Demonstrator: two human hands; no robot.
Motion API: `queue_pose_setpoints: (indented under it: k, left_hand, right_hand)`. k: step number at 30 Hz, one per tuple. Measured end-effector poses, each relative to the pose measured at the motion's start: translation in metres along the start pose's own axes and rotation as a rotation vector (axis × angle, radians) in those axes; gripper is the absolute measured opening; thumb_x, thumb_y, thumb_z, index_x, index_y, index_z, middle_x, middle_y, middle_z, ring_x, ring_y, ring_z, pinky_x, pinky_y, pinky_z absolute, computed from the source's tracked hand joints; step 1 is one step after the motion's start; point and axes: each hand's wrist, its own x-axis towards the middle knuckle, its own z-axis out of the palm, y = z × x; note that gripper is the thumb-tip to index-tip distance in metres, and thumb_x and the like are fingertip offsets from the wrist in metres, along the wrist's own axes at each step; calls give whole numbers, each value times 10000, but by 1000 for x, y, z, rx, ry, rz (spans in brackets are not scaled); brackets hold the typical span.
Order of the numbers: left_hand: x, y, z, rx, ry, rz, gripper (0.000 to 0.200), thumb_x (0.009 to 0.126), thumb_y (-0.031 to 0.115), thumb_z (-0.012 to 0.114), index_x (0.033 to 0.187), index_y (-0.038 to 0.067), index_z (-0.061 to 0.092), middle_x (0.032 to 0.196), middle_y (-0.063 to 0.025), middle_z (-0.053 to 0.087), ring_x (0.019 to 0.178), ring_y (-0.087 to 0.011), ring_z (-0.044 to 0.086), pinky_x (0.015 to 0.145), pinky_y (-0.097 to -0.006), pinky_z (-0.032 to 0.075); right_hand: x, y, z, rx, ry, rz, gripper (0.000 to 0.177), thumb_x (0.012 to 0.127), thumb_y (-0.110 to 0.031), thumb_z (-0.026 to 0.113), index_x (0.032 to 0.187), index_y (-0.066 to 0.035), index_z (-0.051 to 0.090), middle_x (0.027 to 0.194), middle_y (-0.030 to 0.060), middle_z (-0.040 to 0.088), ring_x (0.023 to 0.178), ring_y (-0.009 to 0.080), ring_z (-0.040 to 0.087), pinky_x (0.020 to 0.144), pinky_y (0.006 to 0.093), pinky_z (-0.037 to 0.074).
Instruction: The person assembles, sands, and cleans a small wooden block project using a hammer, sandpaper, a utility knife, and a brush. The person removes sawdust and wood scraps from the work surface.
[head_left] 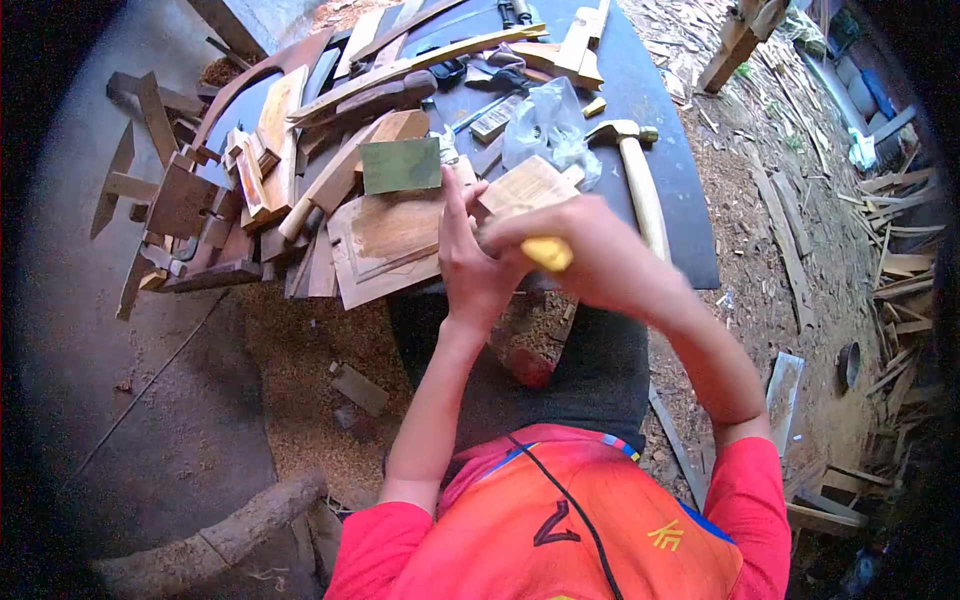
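Observation:
My right hand [575, 245] is wrapped round a yellow handle [547, 253], whose end sticks out below the fist. The tool's other end is hidden. Close against it, my left hand [468, 245] has a finger stretched up beside a green rectangular block [400, 166]; its other fingers are partly hidden, so its grip cannot be made out. Under and beside the hands are a light wood block [530, 187] and a flat wooden panel [385, 240] at the table's near edge.
A hammer [637, 180] lies right of a clear plastic bag [550, 125] on the dark table [690, 220]. Wood strips and wooden tools crowd the left side. A wooden post [738, 50] stands at the upper right, above ground strewn with shavings.

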Motion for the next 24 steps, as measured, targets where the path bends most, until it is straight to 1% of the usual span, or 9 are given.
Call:
queue_pose_setpoints:
  k: [2,3,7,10,11,15,19,22,24]
  left_hand:
    - [2,11,-3,14,-3,-4,1545,625,329,1092,1798,20,135,1379,-185,684,1260,-403,675,1121,-502,532]
    - [2,10,-2,3,-1,-21,1543,627,330,1091,1798,21,135,1380,-188,683,1260,-405,675,1119,-507,532]
    - [2,8,-1,14,10,-12,1559,612,335,1097,1799,21,136,1384,-188,683,1261,-396,676,1127,-509,532]
    - [2,11,-3,34,5,7,1554,616,330,1095,1798,19,136,1387,-190,682,1259,-394,677,1127,-510,534]
    - [2,9,-3,48,6,14,1553,616,327,1096,1797,16,137,1387,-193,683,1258,-392,678,1125,-509,535]
    - [-1,4,1,22,13,12,1549,616,333,1095,1796,17,144,1380,-196,685,1256,-390,679,1122,-509,536]
    - [-1,7,0,19,19,18,1531,617,328,1093,1794,18,164,1378,-194,686,1251,-390,679,1117,-510,537]
    - [0,0,2,17,19,17,1527,610,320,1093,1793,22,175,1381,-189,686,1245,-390,678,1117,-509,537]
    - [-3,0,1,19,15,15,1513,620,327,1086,1793,23,180,1379,-187,687,1241,-390,677,1117,-509,538]
  right_hand:
    - [-4,33,-11,244,-12,219,339,905,0,778,1223,-102,832,1022,223,809,986,385,809,872,431,628]
    - [4,27,-19,-49,121,306,379,887,12,782,1248,-99,820,1025,223,810,971,369,815,868,424,625]
    - [-19,-14,2,-144,85,109,262,1001,-52,770,1258,-50,819,1083,206,837,938,243,829,835,378,619]
    - [-14,21,-9,194,195,234,323,937,2,765,1249,-63,817,1115,205,835,984,347,827,880,410,629]
    - [-10,16,-21,-35,210,463,299,939,18,757,1222,-56,818,1182,201,833,1074,355,823,938,420,633]
    - [-30,7,2,-155,262,87,323,925,35,685,1202,-56,826,1242,190,816,1110,379,804,964,440,645]
    - [-32,11,-3,89,252,204,354,865,53,718,1178,-78,821,1264,174,815,1197,371,780,1014,449,641]
    - [-37,-28,6,-55,35,35,327,948,77,719,1252,-26,783,1345,182,800,1272,320,778,1080,398,597]
    - [-35,-15,-3,163,-2,122,330,951,65,715,1252,-49,786,1328,160,804,1250,344,776,1064,397,599]
